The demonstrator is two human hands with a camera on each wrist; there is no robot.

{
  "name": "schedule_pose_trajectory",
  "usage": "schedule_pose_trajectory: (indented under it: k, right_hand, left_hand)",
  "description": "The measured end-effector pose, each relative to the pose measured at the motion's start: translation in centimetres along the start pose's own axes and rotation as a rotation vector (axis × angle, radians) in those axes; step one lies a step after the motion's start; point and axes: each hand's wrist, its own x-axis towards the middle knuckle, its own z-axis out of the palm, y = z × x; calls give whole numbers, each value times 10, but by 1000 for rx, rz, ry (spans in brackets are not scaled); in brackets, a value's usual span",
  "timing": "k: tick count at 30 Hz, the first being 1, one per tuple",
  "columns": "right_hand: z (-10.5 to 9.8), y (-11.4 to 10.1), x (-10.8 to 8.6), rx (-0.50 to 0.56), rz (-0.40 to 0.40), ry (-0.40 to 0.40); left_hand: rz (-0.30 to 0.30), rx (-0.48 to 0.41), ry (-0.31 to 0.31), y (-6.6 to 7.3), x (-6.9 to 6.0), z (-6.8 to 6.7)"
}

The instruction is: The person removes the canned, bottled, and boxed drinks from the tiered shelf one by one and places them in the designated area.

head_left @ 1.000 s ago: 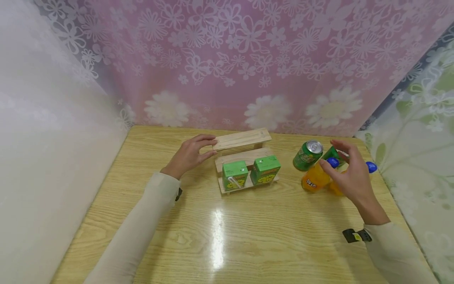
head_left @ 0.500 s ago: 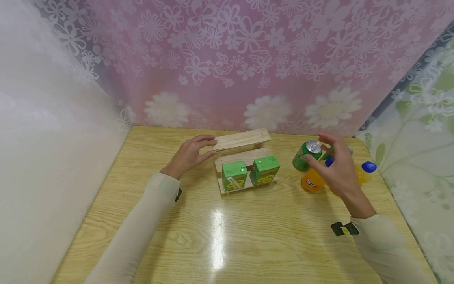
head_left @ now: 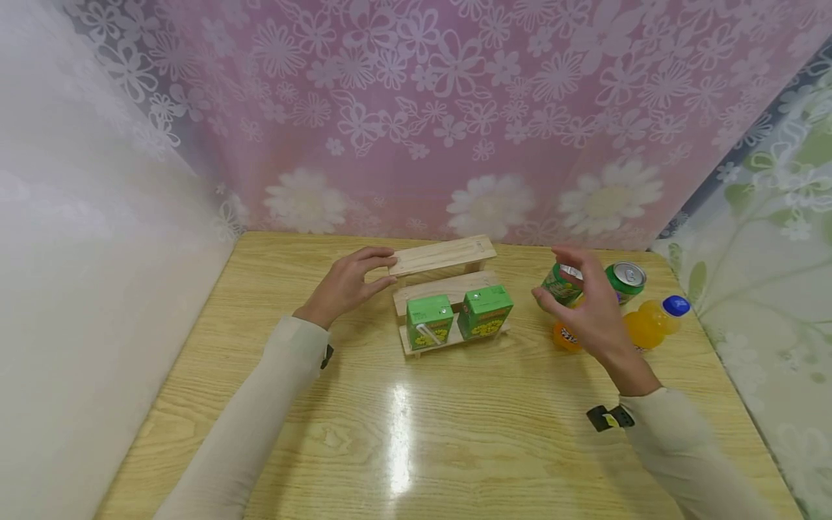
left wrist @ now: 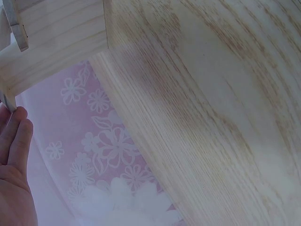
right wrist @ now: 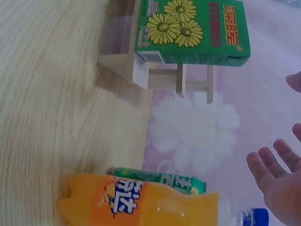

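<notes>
A three-tier wooden rack [head_left: 445,254] stands on the table. My left hand [head_left: 347,285] holds the left end of its top board, fingertips at the board's edge in the left wrist view. Two green juice boxes [head_left: 430,321] sit side by side on the lowest tier. To the right, my right hand [head_left: 591,307] hovers with fingers and thumb spread around a green soda can [head_left: 555,289], apparently without touching it. An orange soda bottle [right wrist: 155,202] stands in front of that can, its cap hidden by the hand in the head view.
A second green can [head_left: 627,276] and a second orange soda bottle [head_left: 646,325] with a blue cap stand farther right. A pink floral curtain [head_left: 416,130] hangs behind the table [head_left: 325,433]. A pale wall rises at left, a patterned one at right.
My right hand has moved left, from above the right-hand can and bottles to the left green can. My left hand, the rack and the juice boxes have stayed in place.
</notes>
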Motion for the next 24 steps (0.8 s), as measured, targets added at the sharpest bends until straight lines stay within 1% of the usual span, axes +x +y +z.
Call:
schedule_pose_trajectory:
  k: [3, 7, 13, 20, 24]
  right_hand:
    - [6, 0, 0, 1, 4, -14]
    - [13, 0, 0, 14, 38, -48]
    - [24, 7, -2, 43, 64, -98]
    - [39, 13, -5, 111, 50, -146]
    - [47, 17, -7, 143, 54, -188]
  left_hand:
    - [-8, -4, -6, 0, 0, 0]
    - [-13, -8, -12, 0, 1, -1]
    - [-12, -3, -14, 1, 1, -2]
    - [-6, -4, -12, 0, 2, -2]
    - [-10, -10, -19, 1, 2, -3]
